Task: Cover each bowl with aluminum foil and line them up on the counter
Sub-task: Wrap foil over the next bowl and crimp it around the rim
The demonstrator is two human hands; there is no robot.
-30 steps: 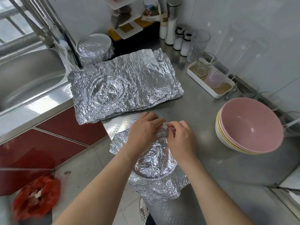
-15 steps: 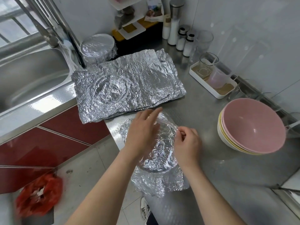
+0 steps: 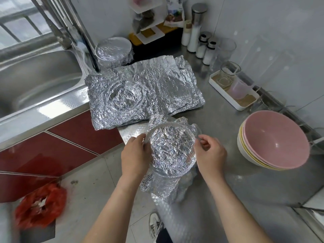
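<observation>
Single head-worn wide-angle view, looking forward and steeply down from over the near edge of the counter [image 3: 228,181], close in: both forearms enter from the bottom, and the left hand [image 3: 135,157] and right hand [image 3: 211,156], each gripping the foil-covered bowl [image 3: 171,149], sit just below frame centre. The sink [image 3: 35,81] fills the upper left, the back wall [image 3: 263,23] with its jars [image 3: 208,51] runs across the top and right, and the floor [image 3: 91,181] and one shoe [image 3: 155,225] show at the bottom. Straight lines bow near the edges.

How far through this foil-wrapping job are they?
Done: one foil-covered bowl stands at the back by the sink. In hand: the left hand and right hand grip a second bowl, its foil loose at the edges. Left: the stack of bare bowls, pink on top; spare foil sheets lie ready.
</observation>
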